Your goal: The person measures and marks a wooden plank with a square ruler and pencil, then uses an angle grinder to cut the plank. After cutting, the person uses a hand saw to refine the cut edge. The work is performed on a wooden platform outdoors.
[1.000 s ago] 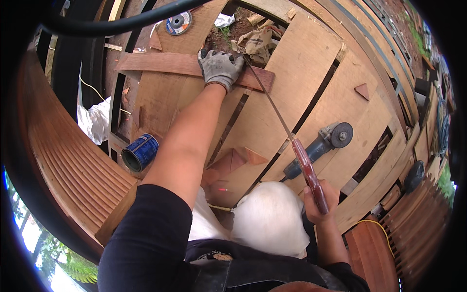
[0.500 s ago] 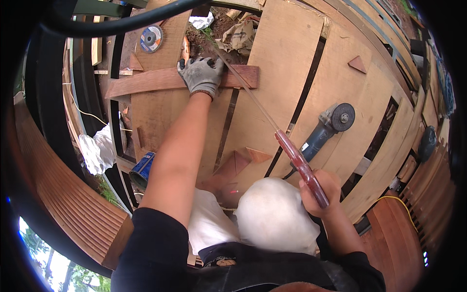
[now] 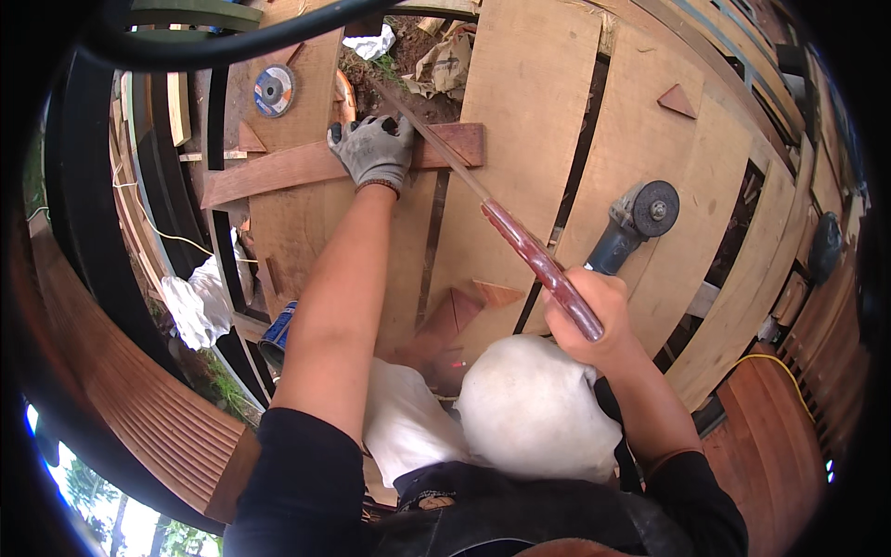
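Observation:
My left hand (image 3: 371, 153), in a grey glove, grips a reddish wooden plank (image 3: 249, 180) lying crosswise on the pale boards, its fingers curled over the far edge. My right hand (image 3: 587, 311), bare, is closed round the glossy red-brown handle (image 3: 529, 251) of a saw. Its long narrow blade (image 3: 445, 151) slants over the plank just right of my gloved fingers, its tip past the far edge; whether it touches the wood I cannot tell. An angle grinder (image 3: 626, 227) lies beyond my right hand.
A flap disc (image 3: 274, 91) lies upper left, a blue can (image 3: 277, 334) behind my left forearm, white cloth (image 3: 200, 306) at the left, wood offcuts (image 3: 677, 100) on the slatted boards (image 3: 520, 74). A fluted timber piece (image 3: 139, 390) fills the lower left; a dark cable crosses the top.
My right hand has moved forward and slightly left with the saw, its blade travelling along its length past the plank. My left hand still holds the plank; the view has shifted a little.

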Available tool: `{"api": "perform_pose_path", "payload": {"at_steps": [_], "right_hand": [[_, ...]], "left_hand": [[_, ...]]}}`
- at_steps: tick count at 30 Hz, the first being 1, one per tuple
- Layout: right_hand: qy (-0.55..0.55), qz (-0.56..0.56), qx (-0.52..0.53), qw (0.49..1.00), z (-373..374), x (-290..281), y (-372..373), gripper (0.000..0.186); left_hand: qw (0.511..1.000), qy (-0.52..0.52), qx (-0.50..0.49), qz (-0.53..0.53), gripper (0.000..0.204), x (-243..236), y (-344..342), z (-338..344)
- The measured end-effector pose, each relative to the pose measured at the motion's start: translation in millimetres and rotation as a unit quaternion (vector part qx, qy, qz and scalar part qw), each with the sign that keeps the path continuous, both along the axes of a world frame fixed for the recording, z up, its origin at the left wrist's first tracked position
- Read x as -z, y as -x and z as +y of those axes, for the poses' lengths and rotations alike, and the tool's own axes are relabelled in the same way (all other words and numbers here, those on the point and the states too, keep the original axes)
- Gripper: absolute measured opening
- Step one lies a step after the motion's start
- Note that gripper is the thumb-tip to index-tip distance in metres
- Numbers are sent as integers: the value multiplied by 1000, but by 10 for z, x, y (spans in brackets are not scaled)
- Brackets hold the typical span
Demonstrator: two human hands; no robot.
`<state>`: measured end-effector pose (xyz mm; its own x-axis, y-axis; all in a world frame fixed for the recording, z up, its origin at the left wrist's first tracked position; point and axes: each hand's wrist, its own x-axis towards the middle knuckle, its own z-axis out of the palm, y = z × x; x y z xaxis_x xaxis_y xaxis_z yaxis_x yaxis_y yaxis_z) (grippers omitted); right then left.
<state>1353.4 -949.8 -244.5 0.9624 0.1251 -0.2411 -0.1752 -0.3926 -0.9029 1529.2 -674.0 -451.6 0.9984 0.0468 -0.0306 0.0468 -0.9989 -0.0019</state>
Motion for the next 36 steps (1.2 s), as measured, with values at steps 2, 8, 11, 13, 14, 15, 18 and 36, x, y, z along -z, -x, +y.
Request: {"api": "perform_pose_path", "payload": {"at_steps": [2,8,11,13,14,15,18,36], "right_hand": [[10,-7,-5,1000,-17,-42,4,13],[29,-35,-30,999,-103,-55,71,14],[2,-7,0,1000,26,75,-78,14],[2,-6,-5,1000,76,76,-81,13],[-2,12,2,1000,40,-22,-53,13],[4,-7,-1,1000,2,-27,4,14],[12,-29,-5,999,-1,38,50,14],[4,16,-15,1000,-25,-35,-186,11]], "left_hand": [[1000,0,10,-15,43,15,-22,-12],[1000,-3,-1,-2,41,-61,-6,19],[1000,10,8,6,40,-74,-2,-67],[1000,2,8,12,39,-79,17,-14],[1000,-6,7,14,39,-73,-5,4],[1000,-13,5,15,39,-78,-30,3],[998,4,-5,61,47,-104,-41,-5],[1000,7,-15,25,43,-114,16,-28]]}}
